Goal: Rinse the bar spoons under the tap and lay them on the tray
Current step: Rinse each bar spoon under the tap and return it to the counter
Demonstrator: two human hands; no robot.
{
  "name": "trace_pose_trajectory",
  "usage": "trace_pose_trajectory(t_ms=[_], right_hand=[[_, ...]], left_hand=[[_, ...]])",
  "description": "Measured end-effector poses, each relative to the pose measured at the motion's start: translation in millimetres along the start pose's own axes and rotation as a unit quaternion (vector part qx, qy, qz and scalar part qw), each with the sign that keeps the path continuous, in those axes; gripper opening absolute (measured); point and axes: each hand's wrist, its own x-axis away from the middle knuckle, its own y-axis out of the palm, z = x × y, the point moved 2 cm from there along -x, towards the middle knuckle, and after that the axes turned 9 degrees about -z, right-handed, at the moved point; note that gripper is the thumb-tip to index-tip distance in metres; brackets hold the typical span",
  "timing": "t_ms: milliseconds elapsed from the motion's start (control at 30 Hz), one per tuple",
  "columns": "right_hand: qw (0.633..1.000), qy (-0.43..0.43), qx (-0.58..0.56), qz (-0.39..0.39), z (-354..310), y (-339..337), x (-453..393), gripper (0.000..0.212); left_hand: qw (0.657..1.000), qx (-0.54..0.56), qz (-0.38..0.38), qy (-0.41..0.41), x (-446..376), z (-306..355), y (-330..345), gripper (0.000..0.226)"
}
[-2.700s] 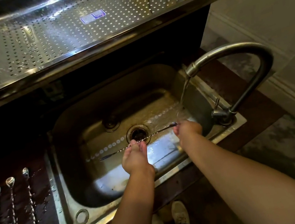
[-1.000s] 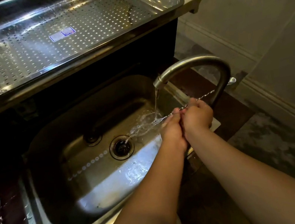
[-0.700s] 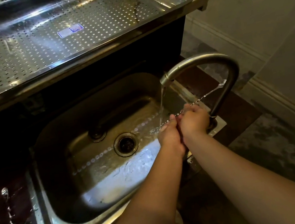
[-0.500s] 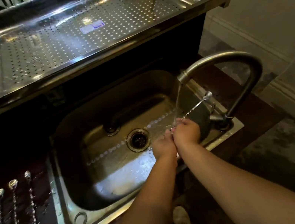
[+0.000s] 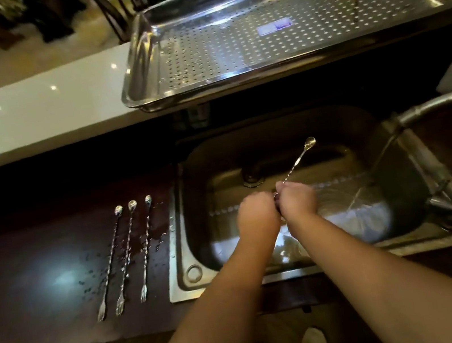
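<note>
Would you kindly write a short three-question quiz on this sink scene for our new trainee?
1. True or false: the perforated steel tray on the white counter already holds spoons.
2. How many twisted-stem steel bar spoons lie on the dark counter left of the steel sink?
3. The held bar spoon is: A) under the tap stream; B) left of the stream, bowl end raised; C) lying in the basin.

Key: 1. False, none visible in it. 2. Three. 3. B; the left hand and right hand grip its lower end together.
</note>
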Motion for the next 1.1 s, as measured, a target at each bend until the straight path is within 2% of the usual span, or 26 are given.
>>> trace_pose_trajectory(t_ms=[100, 200, 333, 633, 767, 1100], right_hand=[[0.999, 0.009, 0.001, -0.037, -1, 16, 4, 0.022], [0.996, -0.016, 0.061, -0.063, -5, 32, 9, 0.013], [0.991, -0.044, 0.091, -0.088, -10, 60, 18, 0.017], [0.978, -0.091, 0.173, -0.075, 0, 153, 57, 0.032], [0.966, -0.096, 0.221, -0.094, 11, 210, 80, 0.022], [0.939, -0.088, 0.302, -0.137, 57, 339, 127, 0.030]], left_hand=[[1.000, 0.007, 0.007, -0.020, 7, -16, -9, 0.021], [0.998, 0.021, 0.041, -0.030, 16, -32, -15, 0.019], [0.996, 0.042, 0.064, -0.052, 26, -60, -21, 0.018], [0.985, 0.106, 0.082, -0.106, 52, -155, -33, 0.021], [0.979, 0.129, 0.091, -0.128, 68, -213, -41, 0.024], [0.968, 0.138, 0.077, -0.197, 104, -347, -57, 0.024]])
